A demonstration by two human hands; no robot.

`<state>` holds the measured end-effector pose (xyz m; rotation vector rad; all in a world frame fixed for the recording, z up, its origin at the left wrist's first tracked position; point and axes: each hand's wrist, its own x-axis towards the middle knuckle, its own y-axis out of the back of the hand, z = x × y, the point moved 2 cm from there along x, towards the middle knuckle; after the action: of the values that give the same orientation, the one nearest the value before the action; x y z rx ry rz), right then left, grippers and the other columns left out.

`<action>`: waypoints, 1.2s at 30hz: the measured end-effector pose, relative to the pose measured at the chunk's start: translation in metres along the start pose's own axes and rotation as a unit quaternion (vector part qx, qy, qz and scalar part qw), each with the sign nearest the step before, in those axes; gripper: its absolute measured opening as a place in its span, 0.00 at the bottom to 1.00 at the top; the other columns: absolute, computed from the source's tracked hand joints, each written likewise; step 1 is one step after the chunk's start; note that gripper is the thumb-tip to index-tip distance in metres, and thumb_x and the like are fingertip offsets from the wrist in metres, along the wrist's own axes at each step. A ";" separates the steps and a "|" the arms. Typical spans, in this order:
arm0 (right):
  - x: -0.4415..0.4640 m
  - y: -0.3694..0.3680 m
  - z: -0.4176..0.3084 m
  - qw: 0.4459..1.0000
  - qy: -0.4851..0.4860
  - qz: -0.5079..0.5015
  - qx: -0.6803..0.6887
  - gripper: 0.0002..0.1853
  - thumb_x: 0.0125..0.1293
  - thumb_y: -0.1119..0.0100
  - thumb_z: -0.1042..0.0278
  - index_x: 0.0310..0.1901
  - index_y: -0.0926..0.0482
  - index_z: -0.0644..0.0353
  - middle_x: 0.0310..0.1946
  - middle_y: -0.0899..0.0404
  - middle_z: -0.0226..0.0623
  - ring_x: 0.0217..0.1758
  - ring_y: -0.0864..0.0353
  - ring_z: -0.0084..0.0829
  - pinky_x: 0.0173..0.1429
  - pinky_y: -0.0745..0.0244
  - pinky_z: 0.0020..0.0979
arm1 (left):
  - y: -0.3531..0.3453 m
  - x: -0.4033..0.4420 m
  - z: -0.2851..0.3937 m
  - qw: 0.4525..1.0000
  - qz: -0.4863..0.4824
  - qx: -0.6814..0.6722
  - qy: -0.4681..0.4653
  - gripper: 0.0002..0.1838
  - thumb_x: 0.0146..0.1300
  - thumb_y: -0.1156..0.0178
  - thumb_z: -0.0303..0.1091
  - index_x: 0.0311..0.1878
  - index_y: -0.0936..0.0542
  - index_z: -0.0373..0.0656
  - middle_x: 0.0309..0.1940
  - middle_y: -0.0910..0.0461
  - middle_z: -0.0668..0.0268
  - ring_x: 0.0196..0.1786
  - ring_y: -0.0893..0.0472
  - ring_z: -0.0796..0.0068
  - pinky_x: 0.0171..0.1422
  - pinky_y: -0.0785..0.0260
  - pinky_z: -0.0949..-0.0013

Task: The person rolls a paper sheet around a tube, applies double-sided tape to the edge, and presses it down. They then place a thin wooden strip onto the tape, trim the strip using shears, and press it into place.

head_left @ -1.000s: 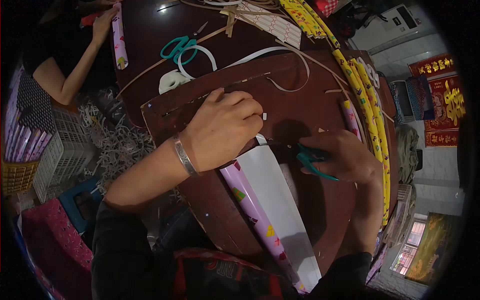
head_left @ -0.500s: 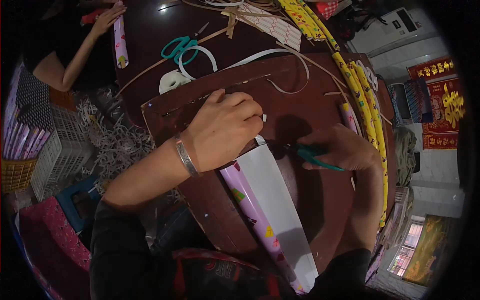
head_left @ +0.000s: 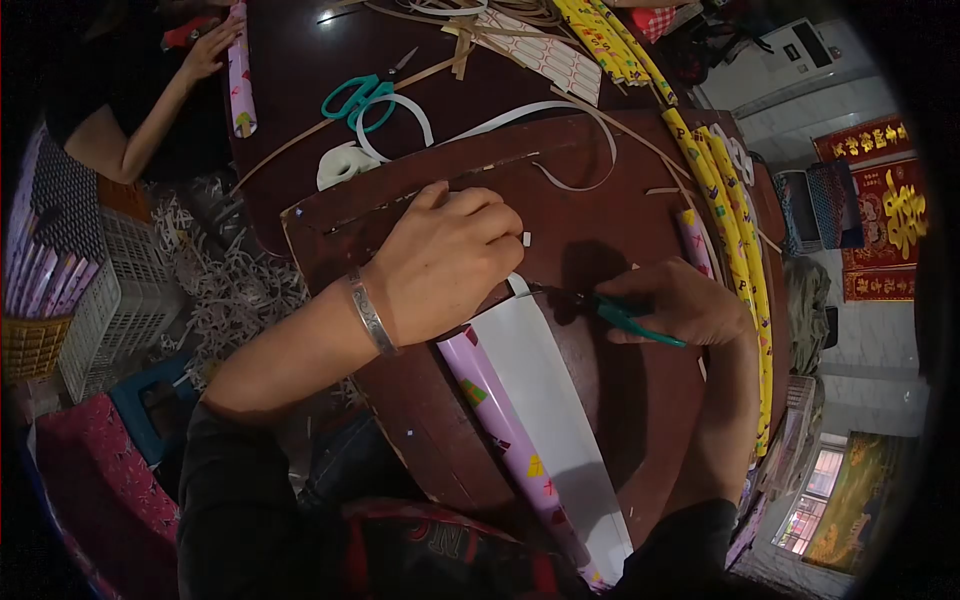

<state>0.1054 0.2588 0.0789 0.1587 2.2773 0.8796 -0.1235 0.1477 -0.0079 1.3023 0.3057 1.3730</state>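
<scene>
My left hand (head_left: 455,260), with a silver bracelet on the wrist, is closed over the top end of a partly rolled sheet. Its fingers pinch a narrow white strip (head_left: 518,285) that meets the sheet's edge. A small white tip shows by the fingertips. The sheet has a plain white side (head_left: 550,400) and a lilac patterned roll (head_left: 500,435) along its left edge. My right hand (head_left: 690,305) grips teal-handled scissors (head_left: 635,322), their blades pointing left at the strip. Shadow hides whether the blades touch it.
A second pair of teal scissors (head_left: 358,100), a white tape roll (head_left: 346,164) and a loose white strip (head_left: 510,115) lie beyond the wooden board (head_left: 400,440). Yellow patterned rolls (head_left: 735,215) line the right side. Another person's hand (head_left: 210,48) rests on a lilac roll (head_left: 241,85).
My right hand and the scissors have shifted very slightly, and the whole view has moved a little. My left hand keeps its hold on the strip.
</scene>
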 end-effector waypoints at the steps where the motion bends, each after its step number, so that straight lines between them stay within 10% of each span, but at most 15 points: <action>1: 0.001 0.001 -0.001 1.000 -0.005 -0.008 0.006 0.25 0.58 0.27 0.59 0.54 0.19 0.66 0.45 0.15 0.49 0.50 0.15 0.40 0.54 0.23 0.35 | 0.000 0.000 0.000 1.000 0.000 0.000 -0.001 0.03 0.59 0.39 0.32 0.31 0.18 0.46 0.48 0.20 0.69 0.61 0.25 0.65 0.65 0.35 0.52; 36: -0.018 -0.008 -0.004 0.995 -0.014 0.099 -0.001 0.23 0.56 0.27 0.63 0.51 0.18 0.66 0.41 0.15 0.48 0.44 0.14 0.42 0.50 0.22 0.35 | -0.001 0.000 0.000 1.000 0.007 0.007 -0.008 0.02 0.58 0.36 0.32 0.31 0.18 0.46 0.48 0.20 0.69 0.60 0.25 0.64 0.63 0.34 0.52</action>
<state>0.1175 0.2445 0.0865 0.3984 2.2627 0.9737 -0.1235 0.1478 -0.0086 1.3296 0.2966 1.3731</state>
